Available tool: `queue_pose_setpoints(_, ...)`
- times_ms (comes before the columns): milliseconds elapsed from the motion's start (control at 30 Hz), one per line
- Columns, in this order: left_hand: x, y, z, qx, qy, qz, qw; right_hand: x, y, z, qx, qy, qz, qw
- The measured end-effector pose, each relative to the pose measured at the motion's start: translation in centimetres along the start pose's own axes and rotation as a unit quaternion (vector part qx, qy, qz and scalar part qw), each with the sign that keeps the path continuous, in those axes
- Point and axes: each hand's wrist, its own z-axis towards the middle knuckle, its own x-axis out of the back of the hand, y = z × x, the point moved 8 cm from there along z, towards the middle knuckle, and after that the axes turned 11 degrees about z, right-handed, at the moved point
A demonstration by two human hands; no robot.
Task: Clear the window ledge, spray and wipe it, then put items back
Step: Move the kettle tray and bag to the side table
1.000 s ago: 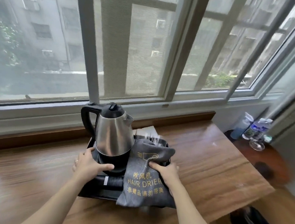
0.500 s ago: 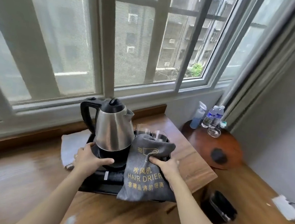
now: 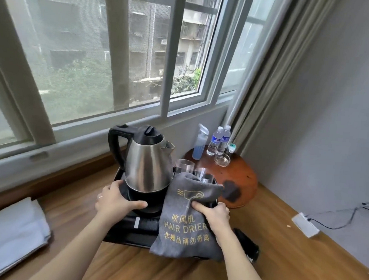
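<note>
Both hands on the load; my left hand (image 3: 115, 202) clasps the left rim of the black rectangular plastic tray (image 3: 126, 230), thumb lying along the kettle's black base; my right hand (image 3: 214, 211) clutches the tray's right rim with a fold of the grey felt drawstring bag (image 3: 186, 218) pinched under the thumb.

Tray appears lifted, held out past the right end of the brown wood-grain window ledge (image 3: 73, 206); it carries the brushed steel electric kettle with black handle and lid (image 3: 146, 158), clear drinking glasses (image 3: 185, 165) behind the bag, and the bag itself draped over the near right corner.

Handling, my estimate: tray stiff but top-heavy; kettle sits loose on its base and could slide if I tilt; glasses fragile, likely to knock together; bag soft and will slip unless pinned. Grip both short rims, keep level.

Writing: gold print on bag, dryer icon, "吹风机", "HAIR DRIER", then "非赠品请勿带离"; labels on the two small water bottles (image 3: 219, 139) too small to read.

Blue spray bottle (image 3: 200, 143) stands on the round reddish wooden side table (image 3: 242, 180); folded white cloth (image 3: 5, 236) lies on the ledge, left.
</note>
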Motion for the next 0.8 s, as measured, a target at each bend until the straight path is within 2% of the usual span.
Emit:
queue_pose_setpoints(333, -7.7, 13.7, 4.7, -0.046, -0.030, 0.002, 0.998, 9.4, 0.9, 10.1, -0.026, 0.054, 0.031, 0.998)
queue_pose_setpoints(567, -15.7, 22.6, 6.0, -0.018, -0.020, -0.021, 0.999, 17.6, 1.1, 20.5, -0.010, 0.040, 0.010, 0.999)
queue_pose_setpoints(800, -21.9, 28.0, 7.8, 0.016, -0.022, -0.048, 0.998, 22.4, 1.3, 29.1, -0.009, 0.028, -0.022, 0.999)
